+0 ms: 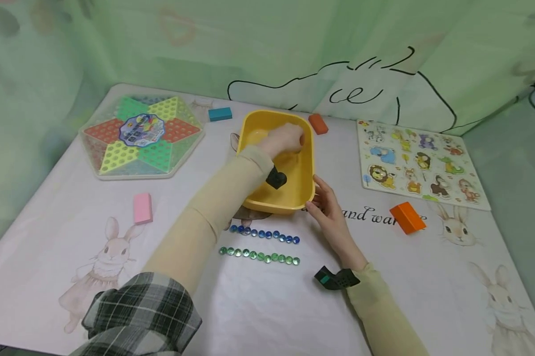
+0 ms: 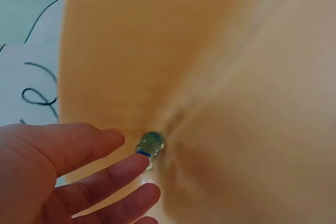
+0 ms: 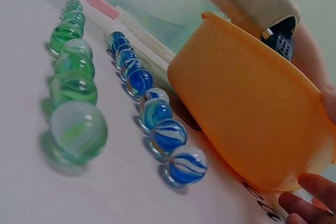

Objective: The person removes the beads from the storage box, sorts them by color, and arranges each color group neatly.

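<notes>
A yellow plastic tub (image 1: 299, 173) stands mid-table. My left hand (image 1: 287, 137) reaches down inside it; in the left wrist view its thumb and fingers are apart, the fingertips close to a few clear glass marbles (image 2: 151, 143) in the tub's corner. Outside, my right hand (image 1: 334, 220) holds the tub's near right corner, thumb on the front wall and fingers along the side. In front of the tub lie a row of blue marbles (image 1: 261, 234) and, closer to me, a row of green marbles (image 1: 260, 256).
A Chinese checkers board (image 1: 143, 136) lies at the back left and an animal puzzle board (image 1: 420, 163) at the right. Around the tub are a blue block (image 1: 220, 114), a pink block (image 1: 143, 208), a red-orange block (image 1: 318, 124) and an orange block (image 1: 407, 218).
</notes>
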`<state>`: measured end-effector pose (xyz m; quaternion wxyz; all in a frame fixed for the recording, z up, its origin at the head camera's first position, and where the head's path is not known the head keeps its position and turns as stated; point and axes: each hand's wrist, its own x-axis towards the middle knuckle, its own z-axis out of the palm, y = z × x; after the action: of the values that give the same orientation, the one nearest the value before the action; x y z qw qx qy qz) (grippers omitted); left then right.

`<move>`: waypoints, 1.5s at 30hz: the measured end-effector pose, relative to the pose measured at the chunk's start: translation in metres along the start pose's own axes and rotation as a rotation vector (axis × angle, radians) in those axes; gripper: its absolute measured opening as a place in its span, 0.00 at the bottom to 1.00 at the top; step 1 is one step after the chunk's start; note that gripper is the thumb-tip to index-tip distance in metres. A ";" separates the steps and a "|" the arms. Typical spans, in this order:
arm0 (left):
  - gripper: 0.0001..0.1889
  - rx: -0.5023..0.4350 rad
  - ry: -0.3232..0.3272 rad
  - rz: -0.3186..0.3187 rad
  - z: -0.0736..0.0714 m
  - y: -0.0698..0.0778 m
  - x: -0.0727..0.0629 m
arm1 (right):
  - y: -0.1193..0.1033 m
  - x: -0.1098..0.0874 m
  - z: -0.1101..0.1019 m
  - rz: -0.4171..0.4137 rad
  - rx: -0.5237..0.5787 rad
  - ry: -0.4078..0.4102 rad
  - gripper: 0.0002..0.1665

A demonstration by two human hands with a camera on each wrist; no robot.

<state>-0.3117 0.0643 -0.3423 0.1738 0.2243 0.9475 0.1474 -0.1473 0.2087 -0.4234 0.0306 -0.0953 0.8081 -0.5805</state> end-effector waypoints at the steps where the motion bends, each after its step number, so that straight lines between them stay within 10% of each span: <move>1: 0.12 0.019 -0.002 -0.015 0.001 0.002 0.001 | 0.000 0.000 0.000 0.003 0.003 -0.001 0.35; 16: 0.10 0.194 -0.001 -0.061 0.014 0.004 0.000 | 0.002 0.000 -0.002 0.005 -0.016 -0.003 0.35; 24: 0.06 0.167 -0.037 0.022 0.008 -0.002 -0.014 | 0.003 0.002 0.001 0.002 -0.014 -0.009 0.35; 34: 0.09 -0.160 0.131 0.221 -0.005 -0.021 -0.081 | 0.005 0.001 -0.001 0.034 -0.050 0.010 0.36; 45: 0.08 -0.508 0.322 0.355 0.040 -0.055 -0.156 | 0.006 0.002 0.000 -0.004 -0.034 0.010 0.35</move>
<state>-0.1854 -0.0485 -0.3571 0.0438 0.3090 0.8421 0.4398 -0.1505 0.2101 -0.4294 0.0237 -0.0945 0.8179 -0.5671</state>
